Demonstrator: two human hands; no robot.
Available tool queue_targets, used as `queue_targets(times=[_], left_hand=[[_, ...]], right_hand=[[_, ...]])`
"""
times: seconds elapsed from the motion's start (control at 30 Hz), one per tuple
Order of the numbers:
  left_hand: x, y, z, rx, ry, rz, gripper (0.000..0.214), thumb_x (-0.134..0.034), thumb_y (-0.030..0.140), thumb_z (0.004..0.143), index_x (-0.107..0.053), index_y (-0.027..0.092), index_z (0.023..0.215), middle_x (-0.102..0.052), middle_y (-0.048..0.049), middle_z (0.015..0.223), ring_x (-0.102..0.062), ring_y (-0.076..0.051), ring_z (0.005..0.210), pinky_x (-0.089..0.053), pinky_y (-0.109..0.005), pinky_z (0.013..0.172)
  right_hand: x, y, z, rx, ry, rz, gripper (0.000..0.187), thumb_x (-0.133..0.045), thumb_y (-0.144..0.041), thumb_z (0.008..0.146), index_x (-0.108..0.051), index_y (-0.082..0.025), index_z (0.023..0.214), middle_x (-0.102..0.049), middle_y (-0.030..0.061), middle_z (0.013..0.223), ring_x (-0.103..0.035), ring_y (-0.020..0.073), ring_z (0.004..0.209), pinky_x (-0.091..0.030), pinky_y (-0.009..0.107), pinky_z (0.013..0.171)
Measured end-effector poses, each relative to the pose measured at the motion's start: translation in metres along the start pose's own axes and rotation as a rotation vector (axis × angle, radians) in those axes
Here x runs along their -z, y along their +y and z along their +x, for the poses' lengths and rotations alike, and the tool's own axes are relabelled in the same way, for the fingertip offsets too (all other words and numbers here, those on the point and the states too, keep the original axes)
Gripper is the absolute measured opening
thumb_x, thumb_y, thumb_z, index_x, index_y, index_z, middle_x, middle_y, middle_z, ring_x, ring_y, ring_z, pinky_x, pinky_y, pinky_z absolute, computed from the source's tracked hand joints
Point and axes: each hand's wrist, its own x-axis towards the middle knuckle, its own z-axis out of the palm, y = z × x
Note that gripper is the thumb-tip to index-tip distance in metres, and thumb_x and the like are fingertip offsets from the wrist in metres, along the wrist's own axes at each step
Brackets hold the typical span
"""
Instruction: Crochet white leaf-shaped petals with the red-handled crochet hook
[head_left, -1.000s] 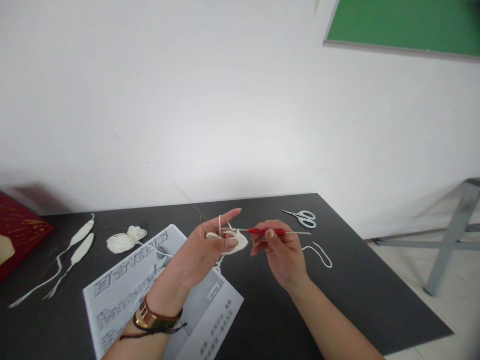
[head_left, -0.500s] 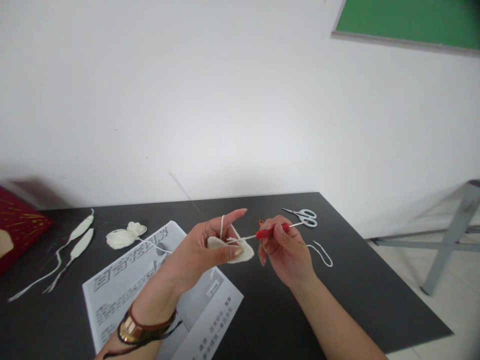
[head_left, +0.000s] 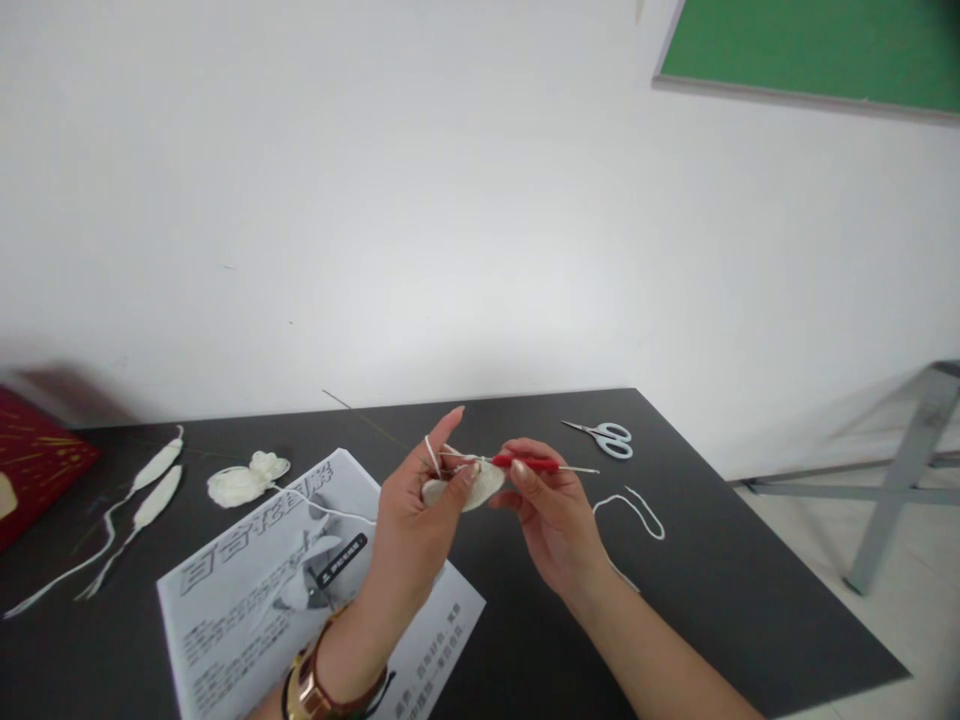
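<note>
Pinched between the thumb and fingers of my left hand [head_left: 424, 505] is a white crochet piece [head_left: 486, 486], shaped like a petal. White yarn loops round my raised left index finger, and a thin wire sticks out up and to the left from the work. My right hand [head_left: 544, 505] grips a crochet hook [head_left: 529, 463] by its red handle; one metal end reaches into the top edge of the piece, the other points right. From the hand the yarn [head_left: 322, 505] runs left to a small white skein [head_left: 238, 485].
A printed pattern sheet [head_left: 217, 640] lies under my left forearm on the black table [head_left: 712, 600]. Two finished white petals [head_left: 159, 497] with yarn tails are at left, beside a red box [head_left: 37, 460]. Small scissors [head_left: 611, 440] and a loose yarn end [head_left: 652, 520] lie to the right.
My left hand has turned more upright and its index finger has bent back. My right hand has moved slightly left, bringing the hook's red handle close against the crochet piece.
</note>
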Motion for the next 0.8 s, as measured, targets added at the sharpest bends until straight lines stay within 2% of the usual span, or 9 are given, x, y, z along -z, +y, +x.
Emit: queue_targets(times=[0.17,0.3,0.53,0.67,0.8], left_hand=[[-0.009,-0.004,-0.006,-0.051,0.070,0.083,0.055,-0.066,0.026,0.078,-0.050,0.027,0.131,-0.060,0.0023,0.080,-0.056,-0.013,0.072,-0.045,-0.023,0.068],[-0.011,-0.006,-0.006,-0.060,0.082,0.070,0.051,-0.063,0.024,0.080,-0.050,0.025,0.129,-0.060,0.0026,0.080,-0.056,-0.013,0.075,-0.044,-0.023,0.072],[-0.005,-0.008,-0.002,-0.044,0.040,-0.121,0.050,-0.060,0.012,0.077,-0.053,0.021,0.125,-0.066,0.0012,0.081,-0.060,-0.014,0.077,-0.046,-0.026,0.073],[0.000,-0.002,0.002,-0.002,0.032,-0.146,0.048,-0.055,0.008,0.073,-0.058,0.019,0.120,-0.065,0.0022,0.072,-0.055,-0.011,0.062,-0.043,-0.023,0.060],[0.001,0.007,0.005,0.036,-0.074,-0.186,0.056,-0.060,0.012,0.071,-0.054,0.017,0.126,-0.067,-0.0016,0.078,-0.059,-0.014,0.070,-0.045,-0.025,0.064]], right_hand=[[0.000,0.004,0.001,-0.044,0.043,-0.001,0.022,-0.082,-0.018,0.060,-0.072,-0.021,0.080,-0.073,-0.0003,0.075,-0.066,0.0135,0.063,-0.057,0.023,0.053],[-0.001,0.005,0.001,-0.032,0.071,-0.011,0.019,-0.083,-0.015,0.057,-0.072,-0.020,0.072,-0.073,-0.0011,0.072,-0.067,0.0134,0.064,-0.058,0.025,0.059],[0.003,0.004,0.002,0.071,0.080,-0.164,0.015,-0.083,-0.016,0.059,-0.073,-0.019,0.070,-0.072,-0.0001,0.071,-0.065,0.0126,0.067,-0.055,0.024,0.065],[0.006,0.003,0.002,0.098,0.061,-0.194,0.013,-0.082,-0.016,0.062,-0.073,-0.019,0.072,-0.071,-0.0007,0.071,-0.064,0.0112,0.066,-0.052,0.022,0.064],[0.008,0.003,0.003,0.139,0.045,-0.219,0.015,-0.082,-0.015,0.063,-0.073,-0.020,0.073,-0.071,-0.0017,0.070,-0.063,0.0098,0.066,-0.050,0.020,0.064]])
